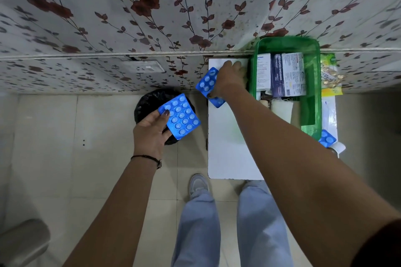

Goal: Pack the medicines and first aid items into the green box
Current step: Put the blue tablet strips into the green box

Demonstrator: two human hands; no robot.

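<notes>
The green box [315, 84] stands open on a small white table [230, 143], holding medicine cartons, a dressings pack [280, 76] and a white bandage roll [282, 108]. My left hand [149, 134] holds a blue tablet strip [181, 117] over the floor, left of the table. My right hand [230, 78] grips a second blue tablet strip [208, 86] at the table's left edge, just left of the box. A third blue strip [327, 138] lies by the box's near right corner.
A black-lined bin [149, 102] sits on the tiled floor under my left hand. A yellow capsule strip and packets [332, 78] lie right of the box. A floral-papered wall runs behind the table. My legs stand in front of it.
</notes>
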